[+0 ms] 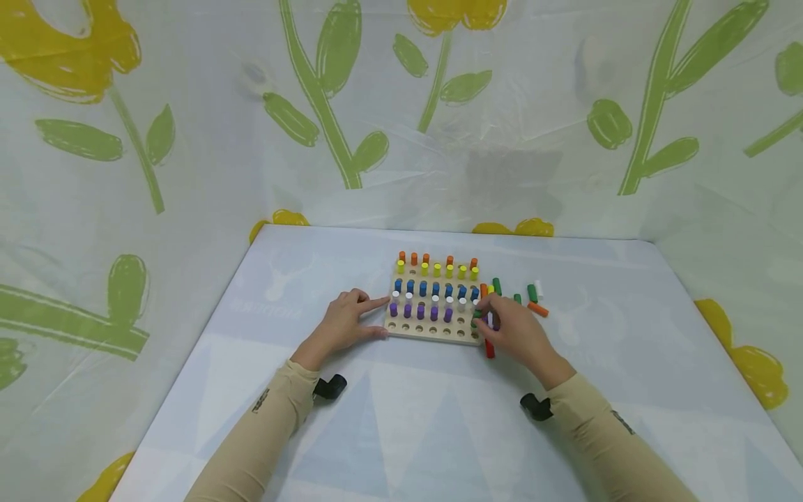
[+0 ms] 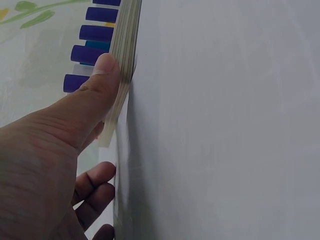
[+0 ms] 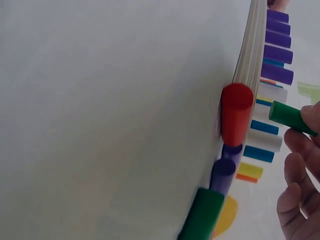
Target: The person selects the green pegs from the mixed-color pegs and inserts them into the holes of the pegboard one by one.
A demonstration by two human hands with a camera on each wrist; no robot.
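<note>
A wooden pegboard (image 1: 406, 335) carries rows of orange, yellow, blue, white and purple pegs; its front row shows bare holes. My left hand (image 1: 343, 321) is at the board's left side, index finger stretched to the left edge and thumb at the front corner. In the left wrist view the thumb (image 2: 102, 82) lies against the board's side, by the purple pegs (image 2: 82, 52). Over the board's front right corner, my right hand (image 1: 517, 331) pinches a green peg (image 3: 290, 117) between thumb and fingers. The peg stands off the board in the right wrist view.
Loose pegs lie along the board's right side, among them a red peg (image 3: 236, 115) and a green one (image 3: 202, 215). Farther right are an orange peg (image 1: 538, 309), a white peg (image 1: 539, 289) and several green ones. A flowered curtain (image 1: 502, 160) hangs behind the table (image 1: 408, 432).
</note>
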